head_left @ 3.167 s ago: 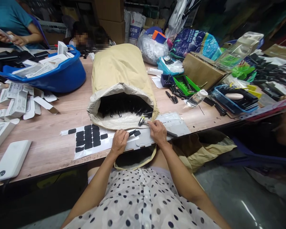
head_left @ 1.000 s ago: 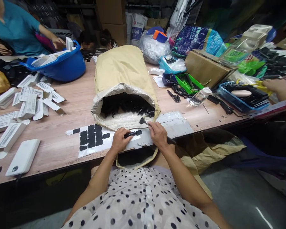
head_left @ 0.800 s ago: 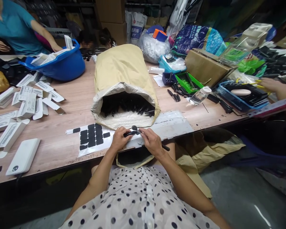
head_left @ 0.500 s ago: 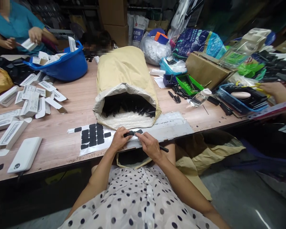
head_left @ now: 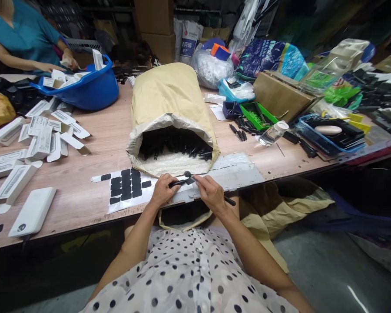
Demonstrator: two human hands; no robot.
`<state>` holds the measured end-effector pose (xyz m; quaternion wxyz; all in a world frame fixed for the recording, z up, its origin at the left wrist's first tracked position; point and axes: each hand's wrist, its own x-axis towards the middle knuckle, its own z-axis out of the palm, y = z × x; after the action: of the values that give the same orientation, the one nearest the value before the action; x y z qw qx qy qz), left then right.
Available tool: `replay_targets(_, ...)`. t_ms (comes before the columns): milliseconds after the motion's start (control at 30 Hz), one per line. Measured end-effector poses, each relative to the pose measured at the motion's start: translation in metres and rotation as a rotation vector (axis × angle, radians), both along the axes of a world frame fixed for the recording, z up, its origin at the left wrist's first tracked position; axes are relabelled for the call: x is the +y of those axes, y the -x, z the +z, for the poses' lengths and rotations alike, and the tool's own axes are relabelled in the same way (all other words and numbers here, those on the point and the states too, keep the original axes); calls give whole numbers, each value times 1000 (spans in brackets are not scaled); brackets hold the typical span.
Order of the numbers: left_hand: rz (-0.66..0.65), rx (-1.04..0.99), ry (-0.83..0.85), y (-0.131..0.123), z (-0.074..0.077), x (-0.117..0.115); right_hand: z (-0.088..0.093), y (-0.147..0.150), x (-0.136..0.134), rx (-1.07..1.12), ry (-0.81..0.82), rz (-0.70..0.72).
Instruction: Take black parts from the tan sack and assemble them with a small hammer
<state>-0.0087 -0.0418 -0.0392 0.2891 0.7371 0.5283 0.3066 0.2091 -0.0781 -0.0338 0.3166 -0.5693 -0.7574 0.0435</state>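
My left hand (head_left: pixel 163 190) is closed at the table's front edge, pinching a slim black part (head_left: pixel 179 182). A round black end (head_left: pixel 187 174) shows just beyond it; whether they are one piece I cannot tell. My right hand (head_left: pixel 210 194) is closed around a thin black-handled tool (head_left: pixel 230 201), whose handle sticks out below the palm. Near the right fingertips is a small dark square patch (head_left: pixel 190 181), apparently at the tool's tip. To the left of my hands lies a white sheet (head_left: pixel 143 199) bearing several black rounded-square stickers (head_left: pixel 126 193).
A large tan sack (head_left: pixel 169 91) gapes toward me, full of black parts (head_left: pixel 179 143). White boxes (head_left: pixel 41 141) and a blue basin (head_left: pixel 87 93) stand left, near a co-worker in teal (head_left: pixel 29 39). Right are a green tray (head_left: pixel 259 115), clear bottle (head_left: pixel 273 134) and grey board (head_left: pixel 237 171).
My right hand has drawn slightly right, away from the left. The round end and dark patch now show between them. The co-worker's hands moved to the basin; another person's hand at right has left view.
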Motion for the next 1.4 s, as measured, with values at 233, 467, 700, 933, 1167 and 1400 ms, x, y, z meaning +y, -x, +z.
replay_targets(233,23,39,5,-3,2,-2,-5,-30,47,-245,-10,-54)
replay_targets(467,-3,68,27,-2,0,-2,-18,-34,51,-276,-19,-83)
replay_targets(700,-116,-26,17,-3,20,-19,-18,-31,52,-267,-5,-90)
replay_targets(933,-352,13,358,-24,19,-82,-18,-30,53,-268,-1,-99)
replay_targets(1167,-87,324,484,-30,-35,-79,-19,-30,54,-272,-19,-95)
replay_targets(1400,-266,204,565,-40,10,-57,-21,-30,55,-278,-37,-103)
